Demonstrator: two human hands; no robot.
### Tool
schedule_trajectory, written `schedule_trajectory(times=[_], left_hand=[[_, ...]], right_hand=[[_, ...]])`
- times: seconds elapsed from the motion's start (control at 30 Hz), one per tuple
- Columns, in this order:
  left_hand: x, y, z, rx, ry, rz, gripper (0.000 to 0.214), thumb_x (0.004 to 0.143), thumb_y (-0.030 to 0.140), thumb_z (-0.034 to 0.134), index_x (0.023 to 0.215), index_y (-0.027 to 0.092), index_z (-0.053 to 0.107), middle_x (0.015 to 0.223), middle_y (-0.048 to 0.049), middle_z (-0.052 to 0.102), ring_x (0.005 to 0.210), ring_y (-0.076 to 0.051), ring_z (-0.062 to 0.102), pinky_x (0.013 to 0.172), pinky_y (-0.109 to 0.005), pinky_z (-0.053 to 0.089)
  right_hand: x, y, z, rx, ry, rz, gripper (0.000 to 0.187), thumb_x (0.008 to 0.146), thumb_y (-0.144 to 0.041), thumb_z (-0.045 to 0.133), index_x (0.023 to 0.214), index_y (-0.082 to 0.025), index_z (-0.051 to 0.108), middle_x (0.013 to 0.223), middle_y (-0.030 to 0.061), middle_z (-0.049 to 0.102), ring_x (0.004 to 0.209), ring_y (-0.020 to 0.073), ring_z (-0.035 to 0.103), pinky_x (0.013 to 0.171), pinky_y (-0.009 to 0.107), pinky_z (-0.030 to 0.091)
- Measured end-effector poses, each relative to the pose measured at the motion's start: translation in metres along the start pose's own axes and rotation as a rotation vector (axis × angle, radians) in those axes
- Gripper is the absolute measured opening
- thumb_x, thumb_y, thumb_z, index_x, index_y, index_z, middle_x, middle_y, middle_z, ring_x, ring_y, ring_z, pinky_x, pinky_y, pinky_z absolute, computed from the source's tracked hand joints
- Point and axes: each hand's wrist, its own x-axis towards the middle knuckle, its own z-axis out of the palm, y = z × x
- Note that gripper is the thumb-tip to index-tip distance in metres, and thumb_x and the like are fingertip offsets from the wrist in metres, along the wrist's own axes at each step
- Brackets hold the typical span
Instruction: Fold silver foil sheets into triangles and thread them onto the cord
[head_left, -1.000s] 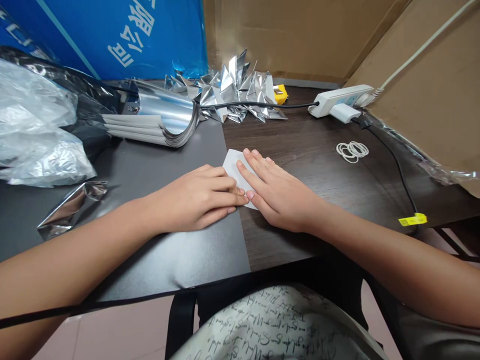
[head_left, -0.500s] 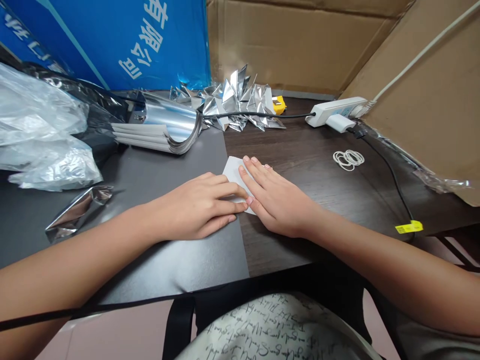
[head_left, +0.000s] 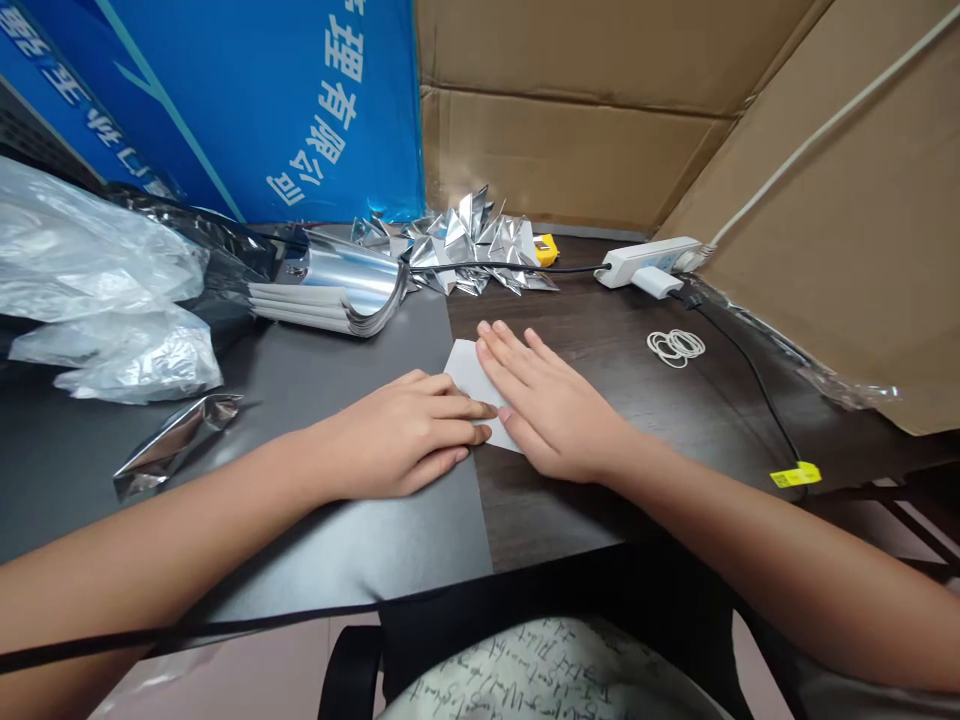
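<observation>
Moderate indoor light, source out of frame. Pale glare on grey desk [head_left: 405, 545] near front edge; sharp glints on foil pieces [head_left: 456, 246]. White paper [head_left: 466, 368] bright, little surface detail. Deep shadow under desk. Wide-angle stretch toward edges; shirt lettering [head_left: 525, 662] soft.

The right grip [head_left: 559, 410] lies farther forward, its little finger spread wider; more white paper [head_left: 466, 370] shows nearside of its thumb.

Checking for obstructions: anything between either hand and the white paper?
Nothing visible: left hand and right hand both touch the white paper directly. The foil pieces lie apart, farther back on the table.
</observation>
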Motion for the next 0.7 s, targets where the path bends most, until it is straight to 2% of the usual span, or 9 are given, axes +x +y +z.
schedule_trajectory(times=[0.1, 0.2, 0.33, 0.53, 0.7], left_hand=[[0.0, 0.001, -0.001, -0.006, -0.004, 0.002, 0.026, 0.101, 0.023, 0.047, 0.111, 0.018, 0.071, 0.119, -0.0069, 0.072, 0.108, -0.024, 0.058, 0.091, -0.039, 0.044], [0.0, 0.001, -0.001, -0.011, -0.006, 0.009, 0.025, 0.1, 0.022, 0.048, 0.11, 0.018, 0.07, 0.115, -0.0073, 0.072, 0.109, -0.025, 0.058, 0.093, -0.039, 0.043], [0.001, 0.001, -0.003, -0.019, -0.028, -0.005, 0.022, 0.1, 0.023, 0.05, 0.109, 0.02, 0.07, 0.118, -0.0064, 0.072, 0.108, -0.025, 0.056, 0.093, -0.039, 0.043], [0.001, 0.002, -0.004, -0.035, -0.067, -0.042, 0.022, 0.1, 0.023, 0.05, 0.114, 0.021, 0.067, 0.12, -0.004, 0.071, 0.107, -0.024, 0.055, 0.092, -0.04, 0.039], [0.0, 0.002, -0.004, -0.029, -0.06, -0.038, 0.024, 0.101, 0.024, 0.048, 0.118, 0.022, 0.064, 0.133, -0.0042, 0.067, 0.109, -0.024, 0.055, 0.095, -0.041, 0.036]], right_hand=[[-0.003, -0.009, 0.003, 0.077, -0.035, -0.098, 0.061, 0.102, -0.029, 0.031, 0.152, 0.006, 0.036, 0.161, 0.0276, 0.029, 0.155, 0.0325, 0.021, 0.124, 0.057, 0.027], [-0.004, -0.01, 0.009, 0.132, -0.086, -0.095, 0.063, 0.105, -0.034, 0.027, 0.152, 0.008, 0.033, 0.161, 0.0288, 0.029, 0.154, 0.031, 0.023, 0.126, 0.052, 0.028], [-0.002, -0.002, 0.013, 0.147, -0.082, -0.067, 0.063, 0.106, -0.038, 0.024, 0.155, 0.002, 0.032, 0.163, 0.0244, 0.027, 0.155, 0.029, 0.02, 0.126, 0.052, 0.027], [0.01, 0.024, 0.015, 0.134, -0.12, -0.029, 0.065, 0.106, -0.042, 0.023, 0.158, -0.002, 0.026, 0.166, 0.0232, 0.019, 0.156, 0.0314, 0.015, 0.125, 0.058, 0.025], [0.04, 0.057, 0.021, 0.056, -0.157, 0.105, 0.073, 0.103, -0.045, 0.025, 0.158, 0.003, 0.02, 0.166, 0.0259, 0.011, 0.156, 0.0359, 0.011, 0.124, 0.061, 0.02]])
